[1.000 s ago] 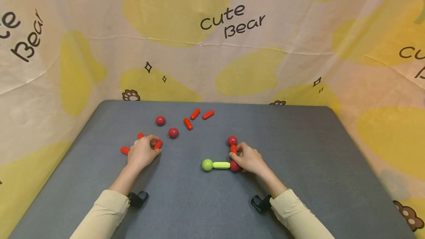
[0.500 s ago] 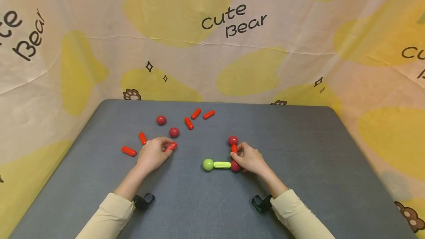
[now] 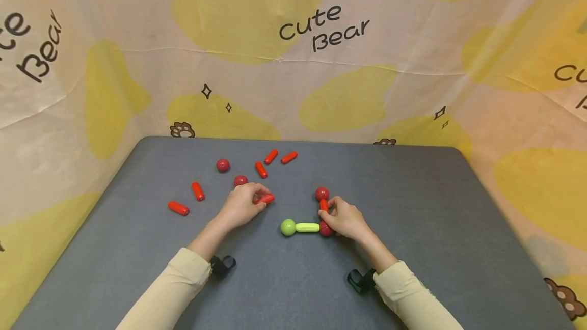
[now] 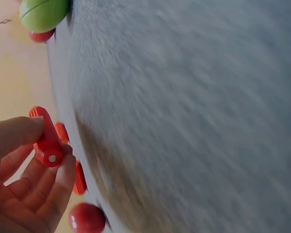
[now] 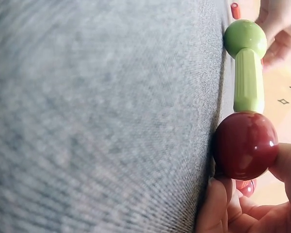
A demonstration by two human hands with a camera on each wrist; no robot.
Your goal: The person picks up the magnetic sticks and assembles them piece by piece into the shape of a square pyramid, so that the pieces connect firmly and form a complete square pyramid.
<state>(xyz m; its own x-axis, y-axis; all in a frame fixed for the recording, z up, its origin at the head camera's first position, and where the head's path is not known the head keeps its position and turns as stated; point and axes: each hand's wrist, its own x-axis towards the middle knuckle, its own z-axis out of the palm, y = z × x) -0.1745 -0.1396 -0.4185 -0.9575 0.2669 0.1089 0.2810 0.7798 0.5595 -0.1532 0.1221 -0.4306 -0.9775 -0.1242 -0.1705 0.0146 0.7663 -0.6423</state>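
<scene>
- I have the left hand (image 3: 240, 205) pinching a red rod (image 3: 265, 198) between thumb and fingers.
- Rod's long axis runs roughly parallel to the worktop's (image 3: 412, 182) far edge, free end toward the right edge.
- From it I read the far red ball (image 3: 322, 194) rightward, well apart; green ball (image 3: 288, 227) closer, toward the near edge.
- Right hand (image 3: 346, 218), nearer that far ball, grips the corner red ball (image 5: 246, 145).

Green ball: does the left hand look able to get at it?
Probably yes: no loose piece lies between the left hand and the green ball, though the red stick that hand pinches may hinder gripping.
</scene>
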